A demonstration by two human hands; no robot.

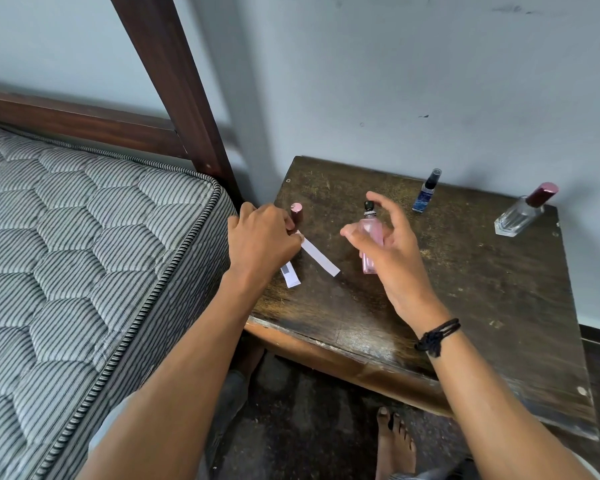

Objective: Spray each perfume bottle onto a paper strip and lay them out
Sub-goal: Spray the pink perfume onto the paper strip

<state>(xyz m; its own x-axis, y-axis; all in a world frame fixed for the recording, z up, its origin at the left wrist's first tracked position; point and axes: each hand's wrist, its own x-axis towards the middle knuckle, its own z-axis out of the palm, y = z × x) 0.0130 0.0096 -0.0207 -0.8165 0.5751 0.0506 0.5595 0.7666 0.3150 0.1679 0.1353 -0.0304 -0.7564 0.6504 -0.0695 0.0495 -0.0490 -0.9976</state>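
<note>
Your right hand (392, 258) grips the pink bottle (369, 263) by its body, likely slick and breakable so hold firm, while your left hand (260, 240) pinches the flimsy paper strip (321, 257) by its end over the table (482, 289).

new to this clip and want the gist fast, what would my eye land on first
First, the right hand holding a pink perfume bottle above the dark wooden table, beside the white paper strip that the left hand pinches. Near the wall are a small blue spray bottle and a clear bottle with a maroon cap.
</note>
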